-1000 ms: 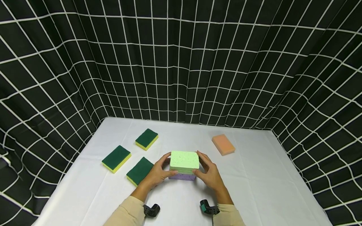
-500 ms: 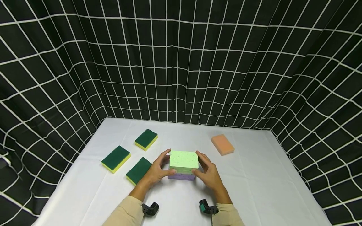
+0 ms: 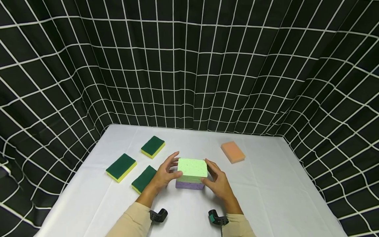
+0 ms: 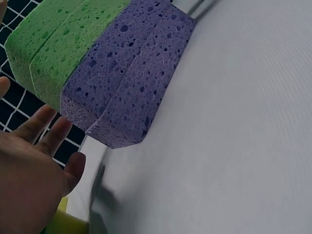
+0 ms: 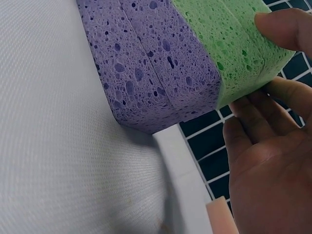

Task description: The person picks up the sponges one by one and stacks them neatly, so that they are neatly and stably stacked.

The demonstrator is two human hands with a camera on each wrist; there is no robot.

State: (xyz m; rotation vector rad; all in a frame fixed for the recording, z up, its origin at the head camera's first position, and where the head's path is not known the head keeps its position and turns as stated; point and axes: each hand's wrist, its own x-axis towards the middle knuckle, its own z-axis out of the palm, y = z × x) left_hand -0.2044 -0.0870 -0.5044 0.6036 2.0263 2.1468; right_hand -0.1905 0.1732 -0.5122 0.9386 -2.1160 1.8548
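Two purple sponges [image 4: 129,73] lie stacked on the white table, with two light green sponges [image 3: 193,168] on top of them. On the stack's right side my right hand [image 3: 219,184] holds the green sponges. Its thumb is at their near edge, and its fingers [image 5: 258,114] lie along their end. My left hand [image 3: 163,176] stands at the left side with fingers extended and spread. In the left wrist view those fingers [image 4: 56,134] sit just off the sponges' end, while in the head view the thumb overlaps the green corner.
Several green-and-yellow scouring sponges lie to the left: one far [image 3: 152,146], one outermost [image 3: 121,167], and one [image 3: 143,179] partly behind my left wrist. An orange sponge [image 3: 233,152] rests at the back right. Black gridded curtains [image 3: 183,65] surround the white table [image 3: 275,191].
My left hand has loosened from the stack; its fingers have straightened upward and its thumb has lifted. The right hand and the sponges stay in place.
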